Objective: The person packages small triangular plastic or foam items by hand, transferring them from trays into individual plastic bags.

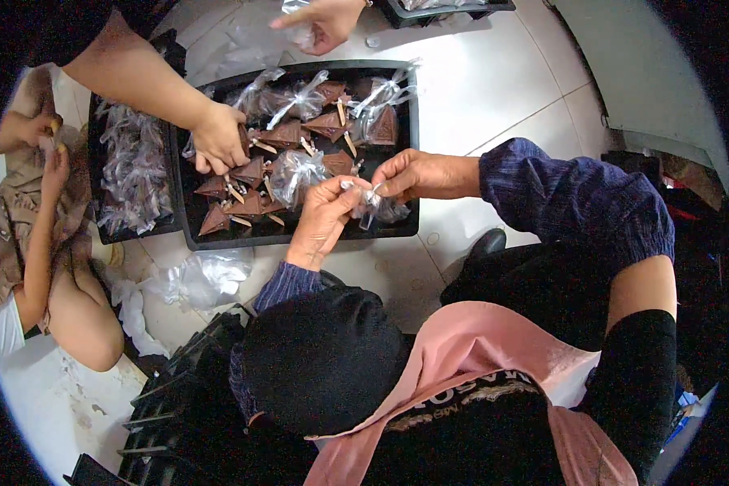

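Observation:
My left hand (pixel 322 223) and my right hand (pixel 424 174) are both closed, fingertips pinching the gathered neck of a small clear plastic bag (pixel 390 213). The bag rests over the near right corner of a black tray (pixel 300 240). What fills it is mostly hidden. Beside my left hand lies a knotted clear bag (pixel 296 174). Brown, cone-like pieces (pixel 251 202) with short pale sticks are spread through the tray. Several tied bags with brown contents, such as this one (pixel 383 121), sit among them.
Another person's hand (pixel 219 138) reaches into the tray from the left; a second hand (pixel 324 24) holds plastic beyond it. A tray of filled bags (pixel 134 174) stands left, beside a seated person (pixel 49 243). Loose plastic bags (pixel 198 277) lie on the tiled floor. A black crate (pixel 170 413) stands lower left.

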{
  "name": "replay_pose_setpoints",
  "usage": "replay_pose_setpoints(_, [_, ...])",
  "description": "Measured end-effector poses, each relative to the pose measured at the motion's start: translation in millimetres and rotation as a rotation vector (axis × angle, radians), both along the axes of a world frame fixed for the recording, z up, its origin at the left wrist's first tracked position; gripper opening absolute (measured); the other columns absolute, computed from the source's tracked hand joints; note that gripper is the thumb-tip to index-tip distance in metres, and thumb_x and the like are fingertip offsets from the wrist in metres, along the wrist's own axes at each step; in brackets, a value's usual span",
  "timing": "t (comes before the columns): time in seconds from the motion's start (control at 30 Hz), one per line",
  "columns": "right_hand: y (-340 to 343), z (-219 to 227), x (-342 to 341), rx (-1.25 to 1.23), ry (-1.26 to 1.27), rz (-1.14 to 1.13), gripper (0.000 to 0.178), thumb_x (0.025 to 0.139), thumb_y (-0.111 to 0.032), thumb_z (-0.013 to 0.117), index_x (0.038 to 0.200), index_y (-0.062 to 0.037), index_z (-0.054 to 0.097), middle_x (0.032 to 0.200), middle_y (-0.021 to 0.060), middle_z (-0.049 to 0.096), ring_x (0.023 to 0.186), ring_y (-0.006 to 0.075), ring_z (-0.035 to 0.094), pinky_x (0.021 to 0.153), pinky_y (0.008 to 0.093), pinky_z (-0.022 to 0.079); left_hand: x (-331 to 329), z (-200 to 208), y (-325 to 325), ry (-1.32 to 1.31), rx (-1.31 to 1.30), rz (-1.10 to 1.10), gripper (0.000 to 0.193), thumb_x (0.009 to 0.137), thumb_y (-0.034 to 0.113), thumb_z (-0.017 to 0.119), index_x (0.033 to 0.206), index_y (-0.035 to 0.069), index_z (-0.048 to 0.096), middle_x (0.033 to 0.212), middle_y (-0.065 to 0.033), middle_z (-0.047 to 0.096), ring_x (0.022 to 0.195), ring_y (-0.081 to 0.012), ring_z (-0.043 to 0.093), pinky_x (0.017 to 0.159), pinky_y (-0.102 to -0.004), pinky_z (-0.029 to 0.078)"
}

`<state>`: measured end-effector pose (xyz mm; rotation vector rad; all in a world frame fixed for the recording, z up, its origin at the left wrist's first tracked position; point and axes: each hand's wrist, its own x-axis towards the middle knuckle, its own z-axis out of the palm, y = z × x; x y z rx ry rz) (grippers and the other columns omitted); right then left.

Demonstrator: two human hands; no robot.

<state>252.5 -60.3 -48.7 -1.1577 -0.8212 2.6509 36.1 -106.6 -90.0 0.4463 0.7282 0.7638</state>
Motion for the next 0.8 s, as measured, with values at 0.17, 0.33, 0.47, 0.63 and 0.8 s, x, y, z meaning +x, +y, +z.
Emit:
replay_pose_setpoints(0.17, [-4.3,7.7,-15.0,0.369,-0.145,0.128,0.019,0.081,-0.017,0.072,0.094,-0.0035,0.07,0.082,-0.0023,0.065,0.078,0.0063,0.055,0.073,0.0245,0.043,1.2,12.3,-1.8,0.089,0.012,0.122,0.015,0.09,0.013,0.063,0.099,0.002,0.067,0.083,0.0,0.065,0.071,-0.0061,0.055,0.064,-0.0202,0.042])
replay_pose_setpoints(0.33, [-8.4,4.1,-12.8,0.222,-0.145,-0.061,0.015,0.081,-0.015,0.071,0.092,-0.0047,0.07,0.082,-0.0029,0.066,0.076,0.0068,0.054,0.071,0.0247,0.042,3.8,10.3,-1.0,0.033,-0.063,0.151,0.014,0.091,0.015,0.062,0.098,0.003,0.067,0.085,-0.0001,0.065,0.072,-0.0068,0.056,0.066,-0.0209,0.043])
replay_pose_setpoints(0.47, [-5.3,4.2,-9.3,0.081,-0.031,-0.09,0.013,0.082,-0.016,0.065,0.092,-0.008,0.068,0.083,-0.005,0.062,0.071,0.0068,0.048,0.062,0.0241,0.036,-3.2,14.2,-4.3,-0.152,-0.083,0.088,0.012,0.091,0.015,0.062,0.097,0.006,0.066,0.083,0.0013,0.064,0.073,-0.0061,0.055,0.064,-0.0205,0.042])
replay_pose_setpoints(0.63, [-3.7,9.2,-9.1,-0.007,-0.034,-0.047,0.008,0.086,-0.014,0.062,0.09,-0.0078,0.064,0.077,-0.0058,0.057,0.069,0.0058,0.047,0.065,0.022,0.037,-4.4,17.6,-1.5,0.192,0.2,-0.01,0.007,0.087,0.006,0.065,0.094,0.006,0.065,0.081,0.003,0.062,0.067,-0.0055,0.054,0.057,-0.022,0.042])
replay_pose_setpoints(0.8, [-3.9,8.4,-14.9,0.109,-0.093,0.002,0.008,0.087,-0.015,0.061,0.089,-0.0078,0.064,0.074,-0.0066,0.053,0.067,0.0055,0.045,0.063,0.0215,0.036,3.0,30.4,4.3,0.985,0.929,0.034,0.014,0.078,0.002,0.064,0.092,0.001,0.061,0.08,-0.0072,0.064,0.066,-0.0216,0.06,0.063,-0.0328,0.048])
